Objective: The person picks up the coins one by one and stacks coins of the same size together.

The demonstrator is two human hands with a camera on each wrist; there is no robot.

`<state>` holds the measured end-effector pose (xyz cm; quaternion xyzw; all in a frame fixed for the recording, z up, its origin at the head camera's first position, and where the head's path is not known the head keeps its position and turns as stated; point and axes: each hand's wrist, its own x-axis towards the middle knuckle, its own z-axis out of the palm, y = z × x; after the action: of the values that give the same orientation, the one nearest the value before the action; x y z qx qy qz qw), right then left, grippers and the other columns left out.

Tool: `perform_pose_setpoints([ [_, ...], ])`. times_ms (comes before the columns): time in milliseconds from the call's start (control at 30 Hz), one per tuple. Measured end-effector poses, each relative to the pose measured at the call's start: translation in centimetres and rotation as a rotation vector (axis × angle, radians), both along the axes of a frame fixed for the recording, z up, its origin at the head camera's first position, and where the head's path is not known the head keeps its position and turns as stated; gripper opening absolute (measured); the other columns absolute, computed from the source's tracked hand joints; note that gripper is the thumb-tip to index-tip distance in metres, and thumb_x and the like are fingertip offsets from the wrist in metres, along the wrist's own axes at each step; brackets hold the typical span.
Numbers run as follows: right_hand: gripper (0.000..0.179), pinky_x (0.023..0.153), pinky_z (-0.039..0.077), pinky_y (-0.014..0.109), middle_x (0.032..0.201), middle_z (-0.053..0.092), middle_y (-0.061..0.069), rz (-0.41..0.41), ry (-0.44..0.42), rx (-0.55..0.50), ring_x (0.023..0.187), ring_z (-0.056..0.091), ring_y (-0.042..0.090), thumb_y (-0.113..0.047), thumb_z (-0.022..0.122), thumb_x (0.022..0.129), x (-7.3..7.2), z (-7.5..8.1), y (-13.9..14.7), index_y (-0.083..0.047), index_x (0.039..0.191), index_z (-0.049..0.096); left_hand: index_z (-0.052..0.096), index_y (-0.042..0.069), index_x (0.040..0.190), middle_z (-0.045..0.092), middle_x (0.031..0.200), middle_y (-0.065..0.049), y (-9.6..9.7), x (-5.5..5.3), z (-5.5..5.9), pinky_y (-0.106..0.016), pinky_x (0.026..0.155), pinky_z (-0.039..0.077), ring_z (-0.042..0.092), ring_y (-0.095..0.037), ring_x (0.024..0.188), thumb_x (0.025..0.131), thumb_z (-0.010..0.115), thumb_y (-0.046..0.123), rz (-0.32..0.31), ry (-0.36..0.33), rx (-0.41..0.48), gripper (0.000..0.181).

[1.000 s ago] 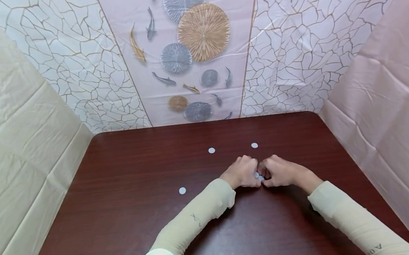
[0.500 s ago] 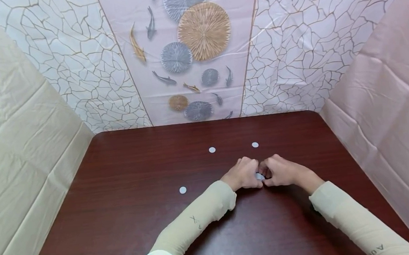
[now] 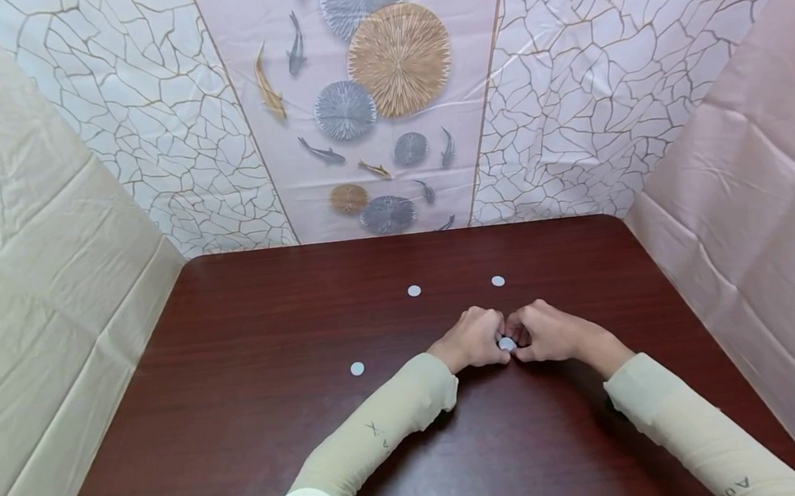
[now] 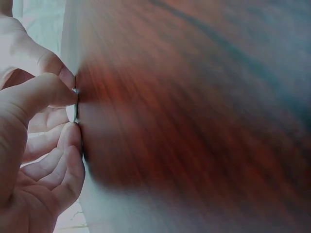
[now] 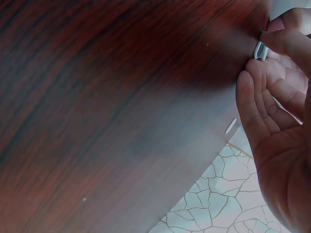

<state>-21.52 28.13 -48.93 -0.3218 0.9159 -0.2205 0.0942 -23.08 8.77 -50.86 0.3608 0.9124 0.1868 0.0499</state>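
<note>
Small round white discs (image 3: 506,344) lie between the two hands, right of the table's middle. In the right wrist view two discs (image 5: 261,50) show close together, one against the other and almost edge-on. The left hand (image 3: 478,337) has its thumb and curled fingers at the discs from the left, pinching their edge. From the opposite side the right hand (image 3: 544,331) pinches at the same pair with thumb and fingers. Both hands are low on the table, their fingertips almost meeting. Which fingers bear on which disc cannot be made out.
On the dark red-brown table (image 3: 259,456), single white discs lie flat: a far-left one (image 3: 414,291), a far-right one (image 3: 498,281) and a near-left one (image 3: 357,369). Patterned cloth (image 3: 571,100) hangs behind the table's far edge, and plain cloth stands at both sides.
The two discs between the hands, seen side by side a second ago, now overlap and show as about one disc from above. Both hands have barely moved.
</note>
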Motion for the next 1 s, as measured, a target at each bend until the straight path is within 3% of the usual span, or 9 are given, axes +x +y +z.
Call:
perform_pose_setpoints([
  [500,0.013,0.067,0.056,0.021,0.081,0.072,-0.003,-0.013,-0.023,-0.007,0.074,0.068,0.009,-0.006,0.082,0.081,0.1,0.06,0.04,-0.01,0.092,0.075,0.071,0.017,0.094,0.069,0.085,0.011,-0.12,-0.02,0.05,-0.012,0.067,0.044,0.058,0.002,0.075,0.082,0.088,0.026,-0.005,-0.027,-0.003,0.022],
  [700,0.014,0.068,0.057,0.021,0.082,0.073,-0.003,-0.018,-0.022,-0.012,0.075,0.068,0.008,-0.006,0.082,0.081,0.09,0.06,0.09,-0.009,0.093,0.075,0.073,0.015,0.102,0.07,0.089,0.011,-0.44,-0.03,0.04,-0.01,0.071,0.047,0.06,0.003,0.079,0.084,0.087,0.023,-0.001,-0.073,0.018,0.025],
  [1000,0.014,0.068,0.057,0.021,0.082,0.073,-0.004,-0.025,-0.011,-0.007,0.075,0.068,0.007,-0.006,0.083,0.081,0.11,0.07,0.2,-0.009,0.093,0.075,0.074,0.015,0.1,0.072,0.089,0.01,-0.59,0.02,0.13,-0.008,0.072,0.048,0.062,0.004,0.079,0.084,0.087,0.021,-0.002,-0.074,0.044,0.021],
])
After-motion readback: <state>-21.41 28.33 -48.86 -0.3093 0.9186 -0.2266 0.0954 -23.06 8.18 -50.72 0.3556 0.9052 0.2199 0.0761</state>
